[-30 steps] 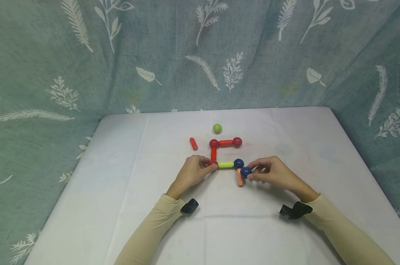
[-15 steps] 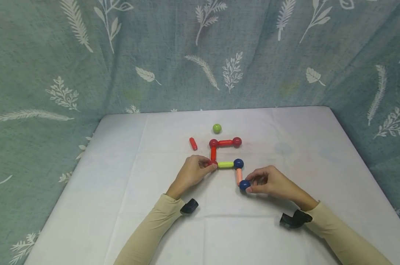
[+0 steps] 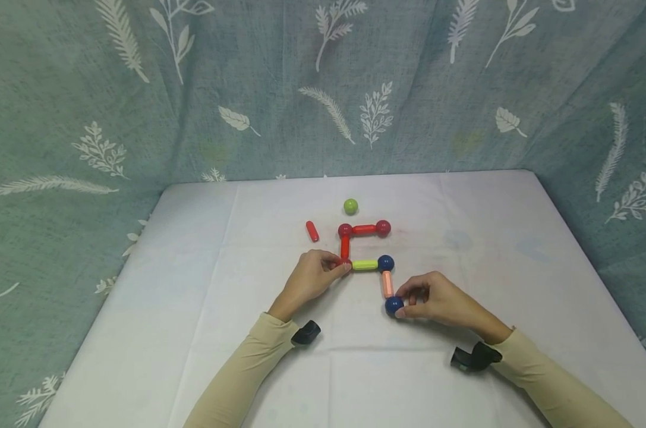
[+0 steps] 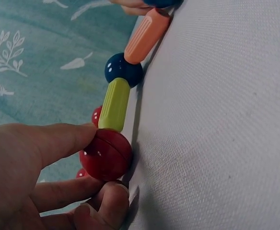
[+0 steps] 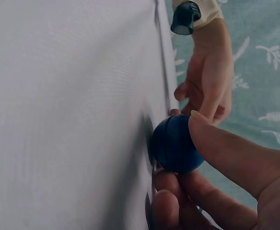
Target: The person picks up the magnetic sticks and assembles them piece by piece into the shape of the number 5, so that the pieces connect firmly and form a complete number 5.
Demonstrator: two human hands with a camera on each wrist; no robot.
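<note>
My left hand point(image 3: 314, 274) pinches a red ball point(image 4: 106, 154) at a corner of a joined ball-and-stick figure. From that ball a yellow-green stick point(image 3: 365, 265) runs right to a blue ball point(image 3: 385, 263). A peach stick point(image 3: 387, 284) comes down from there toward me. Between thumb and fingers, my right hand point(image 3: 435, 300) holds a second blue ball point(image 5: 176, 144) at the peach stick's near end. Red sticks link the held red ball to another red ball point(image 3: 345, 230) behind it and to a third red ball point(image 3: 383, 227) farther right.
Behind the figure lies a loose green ball point(image 3: 350, 206). To its left is a loose red stick point(image 3: 312, 231). Everything rests on a white cloth-covered table point(image 3: 237, 380), with a green leaf-patterned curtain point(image 3: 280, 119) at the back and sides.
My right hand has brought its blue ball toward me, from beside the upper end of the peach stick to its near end. The peach stick has straightened slightly. My left hand stays put.
</note>
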